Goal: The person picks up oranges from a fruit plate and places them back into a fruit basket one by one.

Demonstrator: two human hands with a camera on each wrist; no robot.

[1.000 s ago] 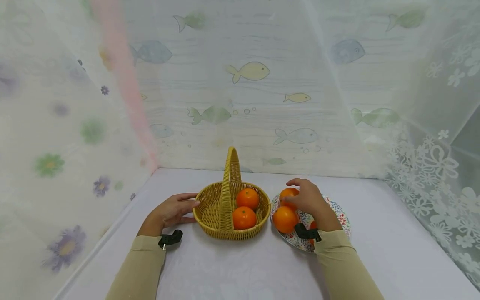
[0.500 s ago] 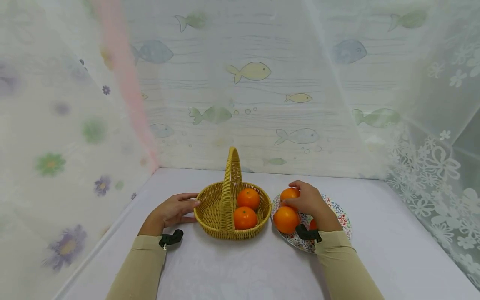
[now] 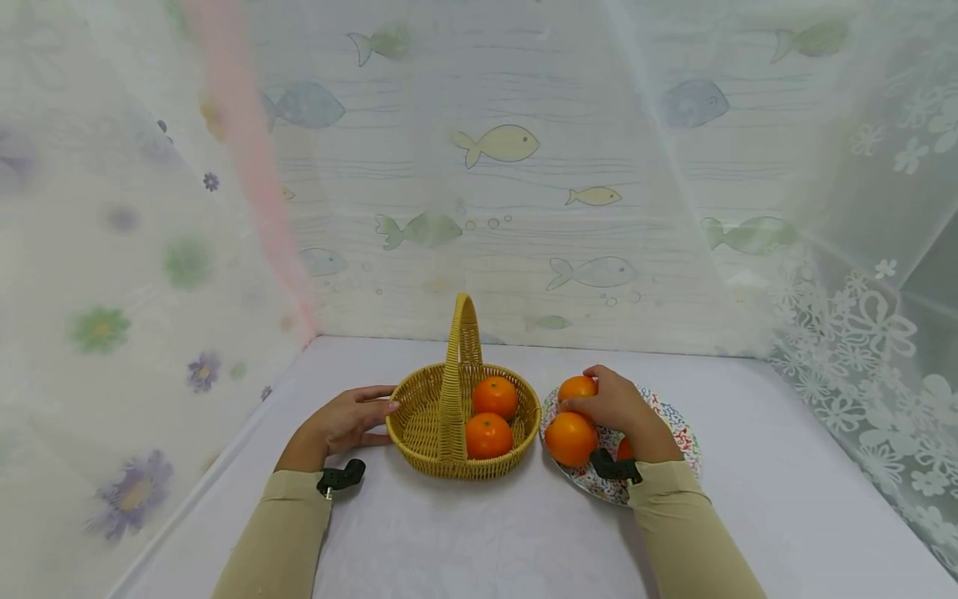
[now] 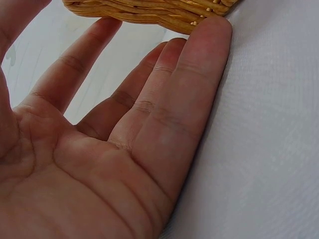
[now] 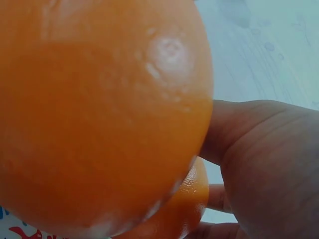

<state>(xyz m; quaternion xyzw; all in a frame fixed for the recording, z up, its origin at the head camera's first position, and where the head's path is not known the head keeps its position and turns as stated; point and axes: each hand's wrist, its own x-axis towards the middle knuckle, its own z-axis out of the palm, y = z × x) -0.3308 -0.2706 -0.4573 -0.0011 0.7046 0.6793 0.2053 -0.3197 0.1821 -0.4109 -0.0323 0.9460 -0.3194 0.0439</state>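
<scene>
A yellow wicker basket (image 3: 421, 460) with a tall arched handle holds two oranges, a far orange (image 3: 495, 398) and a near orange (image 3: 489, 436), right of the handle. My left hand (image 3: 346, 420) touches the basket's left side, thumb at the rim; in the left wrist view the extended fingers (image 4: 174, 109) reach the woven edge. At the patterned plate (image 3: 677, 426), my right hand (image 3: 619, 408) grips the back orange (image 3: 576, 388) with bent fingers. A nearer orange (image 5: 99, 109) fills much of the right wrist view, partly hiding the gripped orange (image 5: 192, 199).
On the plate, another orange (image 3: 624, 449) shows partly behind the right wrist's black camera mount (image 3: 612, 466). A white cloth (image 3: 479, 541) covers the table. Fish-printed curtain (image 3: 479, 191) hangs behind, with flowered sheer fabric at both sides.
The right hand's fingers have closed in around the plate's back orange, from a wider spread above it. The left hand and the basket have stayed in place.
</scene>
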